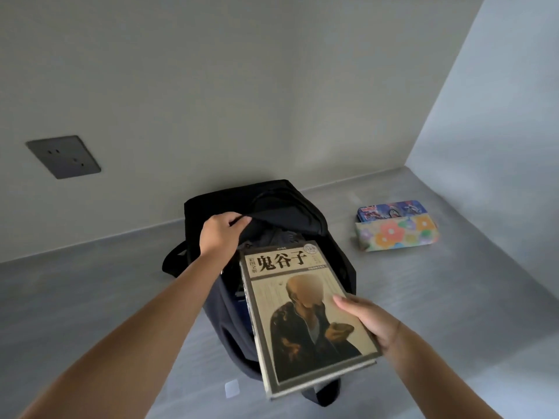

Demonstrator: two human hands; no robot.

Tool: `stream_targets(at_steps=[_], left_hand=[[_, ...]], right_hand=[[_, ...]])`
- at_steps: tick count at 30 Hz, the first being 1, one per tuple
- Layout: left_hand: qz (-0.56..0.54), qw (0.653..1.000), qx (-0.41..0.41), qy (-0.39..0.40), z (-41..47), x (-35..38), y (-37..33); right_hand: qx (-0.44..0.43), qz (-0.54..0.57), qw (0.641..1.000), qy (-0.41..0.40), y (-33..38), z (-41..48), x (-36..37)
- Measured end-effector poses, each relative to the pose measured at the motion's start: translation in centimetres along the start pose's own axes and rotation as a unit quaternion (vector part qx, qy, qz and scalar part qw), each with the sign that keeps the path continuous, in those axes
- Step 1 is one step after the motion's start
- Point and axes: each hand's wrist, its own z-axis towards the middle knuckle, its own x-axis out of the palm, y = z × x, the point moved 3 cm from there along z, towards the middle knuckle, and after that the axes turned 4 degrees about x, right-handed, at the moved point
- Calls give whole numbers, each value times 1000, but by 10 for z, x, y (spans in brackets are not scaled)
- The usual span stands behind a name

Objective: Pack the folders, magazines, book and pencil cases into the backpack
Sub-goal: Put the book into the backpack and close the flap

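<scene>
right hand (370, 320) grips the book (305, 316), long axis aimed at the backpack (302, 207) mouth; left hand (220, 234) pinches the flap open.

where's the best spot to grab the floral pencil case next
Take the floral pencil case across its long top edge, coming down from above on the near side. It lies flat with its length running left to right, and the blue pencil tin sits close behind it, so a grip from the back is blocked.
</scene>
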Motion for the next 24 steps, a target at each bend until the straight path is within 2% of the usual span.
stream_targets(at_steps=[6, 10, 15, 20, 24], left_hand=[[-10, 1000, 14, 24, -6, -2, 5], [-15, 999, 14, 26, -4, -1, 5], [-24, 999, 15, 25, -4, 3, 9], [-33, 999, 8, 30, -4, 9, 13], [-30, 999, 7, 37, -7, 10, 13]], right_hand=[[5, -45, 997, -55, 57, 52, 21], [-4, 29, 998, -59, 79, 88, 7], [-37, 52, 995, -76, 78, 64, 16], [3, 158, 982, -107, 26, 51, 21], [13, 264, 958, -115, 23, 59, 33]])
